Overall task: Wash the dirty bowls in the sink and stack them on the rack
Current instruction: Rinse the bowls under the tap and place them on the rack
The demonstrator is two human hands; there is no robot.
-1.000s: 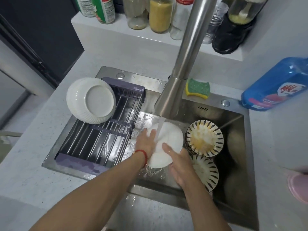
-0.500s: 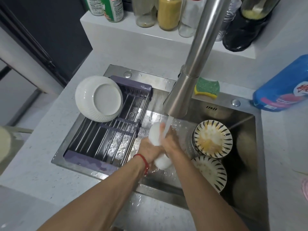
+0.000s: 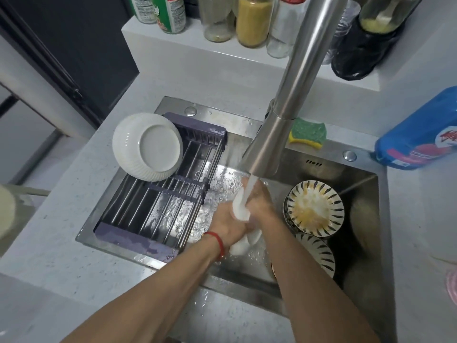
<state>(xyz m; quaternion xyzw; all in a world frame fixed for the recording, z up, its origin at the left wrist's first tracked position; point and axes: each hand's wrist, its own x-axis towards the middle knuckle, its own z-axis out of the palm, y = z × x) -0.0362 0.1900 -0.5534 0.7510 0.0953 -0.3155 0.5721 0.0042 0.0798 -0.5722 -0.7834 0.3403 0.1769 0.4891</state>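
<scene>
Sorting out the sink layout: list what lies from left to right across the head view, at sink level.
White ribbed bowl upside down on the rack → left hand → white bowl under the water → right hand → dirty striped bowls → blue bottle.

Green-and-yellow sponge (image 3: 308, 134) lying on the sink's back edge beside the steel faucet (image 3: 291, 95). Blue detergent bottle (image 3: 420, 134) on its side on the pale surface (image 3: 61, 243). Jars and bottles (image 3: 252, 21) lined up along the white shelf (image 3: 222, 63).

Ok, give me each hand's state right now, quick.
Left hand: grips the white ceramic bowl under the running tap.
Right hand: holds the same bowl from the other side.
</scene>
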